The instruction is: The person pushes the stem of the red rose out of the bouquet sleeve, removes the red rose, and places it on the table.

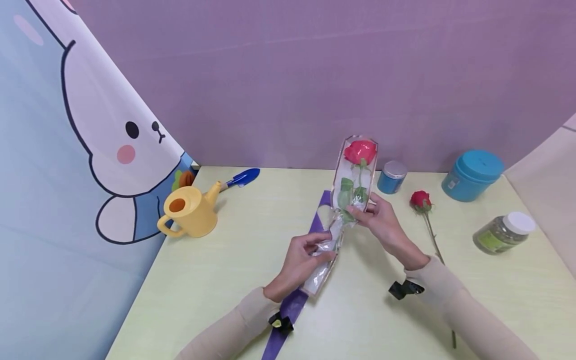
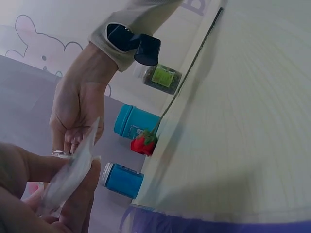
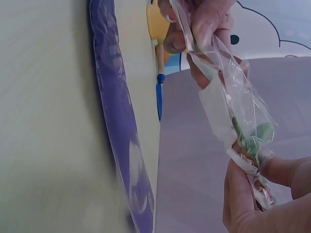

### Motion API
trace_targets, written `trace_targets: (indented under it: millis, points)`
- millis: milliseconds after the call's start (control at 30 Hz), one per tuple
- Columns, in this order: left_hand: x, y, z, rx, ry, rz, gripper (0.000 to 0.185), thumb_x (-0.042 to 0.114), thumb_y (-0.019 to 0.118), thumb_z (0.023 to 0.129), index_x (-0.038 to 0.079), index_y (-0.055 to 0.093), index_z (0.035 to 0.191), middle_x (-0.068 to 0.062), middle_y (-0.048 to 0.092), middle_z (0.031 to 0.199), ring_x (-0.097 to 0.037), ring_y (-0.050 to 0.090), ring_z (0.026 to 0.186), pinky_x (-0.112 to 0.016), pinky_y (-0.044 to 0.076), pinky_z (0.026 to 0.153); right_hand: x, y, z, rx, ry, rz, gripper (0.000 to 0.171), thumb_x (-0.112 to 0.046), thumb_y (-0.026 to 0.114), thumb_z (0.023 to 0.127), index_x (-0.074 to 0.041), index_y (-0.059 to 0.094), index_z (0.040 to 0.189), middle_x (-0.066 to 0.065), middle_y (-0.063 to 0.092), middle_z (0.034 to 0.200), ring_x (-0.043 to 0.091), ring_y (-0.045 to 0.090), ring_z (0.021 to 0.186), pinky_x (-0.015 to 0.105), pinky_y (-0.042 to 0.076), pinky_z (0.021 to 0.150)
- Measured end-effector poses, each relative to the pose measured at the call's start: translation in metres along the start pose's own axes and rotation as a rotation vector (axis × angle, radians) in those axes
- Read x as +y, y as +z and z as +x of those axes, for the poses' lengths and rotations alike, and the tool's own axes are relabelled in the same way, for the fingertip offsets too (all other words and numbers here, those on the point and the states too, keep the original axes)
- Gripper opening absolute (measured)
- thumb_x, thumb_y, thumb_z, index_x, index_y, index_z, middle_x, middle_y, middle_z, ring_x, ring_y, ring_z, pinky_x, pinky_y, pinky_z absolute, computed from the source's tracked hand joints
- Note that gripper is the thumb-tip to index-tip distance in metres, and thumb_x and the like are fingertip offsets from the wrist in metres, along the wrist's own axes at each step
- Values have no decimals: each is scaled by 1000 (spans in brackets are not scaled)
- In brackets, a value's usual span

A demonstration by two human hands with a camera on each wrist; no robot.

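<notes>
Both hands hold a red rose (image 1: 360, 152) in a clear plastic sleeve with a white backing, raised above the table and tilted, bloom uppermost. My left hand (image 1: 300, 260) pinches the narrow lower end of the sleeve (image 1: 318, 274) between thumb and fingers. Higher up, below the bloom, my right hand (image 1: 380, 222) grips the sleeve's edge near the green leaves (image 3: 261, 136). The plastic is creased between the two hands in the right wrist view. Under the sleeve lies a long purple wrapper (image 1: 292, 310) on the table. The bloom is mostly hidden in the left wrist view.
To the right lies an unwrapped rose (image 1: 421, 201) with a long stem. Behind and beside it stand a small blue jar (image 1: 391, 178), a large turquoise tub (image 1: 472, 177) and a white-lidded jar (image 1: 501, 234). At the left are a yellow watering can (image 1: 191, 212) and a blue trowel (image 1: 244, 177).
</notes>
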State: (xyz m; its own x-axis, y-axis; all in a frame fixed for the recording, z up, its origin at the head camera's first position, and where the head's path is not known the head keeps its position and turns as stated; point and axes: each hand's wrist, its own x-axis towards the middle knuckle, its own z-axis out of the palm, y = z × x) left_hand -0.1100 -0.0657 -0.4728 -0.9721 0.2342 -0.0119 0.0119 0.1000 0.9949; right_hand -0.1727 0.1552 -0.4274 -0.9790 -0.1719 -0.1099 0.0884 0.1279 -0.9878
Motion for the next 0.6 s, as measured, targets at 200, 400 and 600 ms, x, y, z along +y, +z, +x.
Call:
trace_targets:
  millis: [200,400,600]
  points:
    - [-3,0,2,5,2,-50,39,0,79,84,-1,74,123,-24,73,124,-30,76,106,-22,61,81,-1,4,-3,-4,-6,-47,59,-17,67,103,-3,43,155,27,70,131,-1,74,92,20,60,87]
    - [-3,-1,3,-25,7,-43,39,0,78,88,0,72,126,-23,72,128,-31,75,109,-19,58,81,-8,2,-5,45,-17,6,60,-15,67,102,-6,42,156,14,76,124,-1,74,93,21,61,86]
    - [-1,0,-1,-80,-41,4,50,0,80,87,2,67,134,-20,72,130,-31,74,110,-19,58,82,-20,-12,-1,125,-6,166,65,-13,71,99,-7,41,157,-22,77,101,-2,74,93,19,61,84]
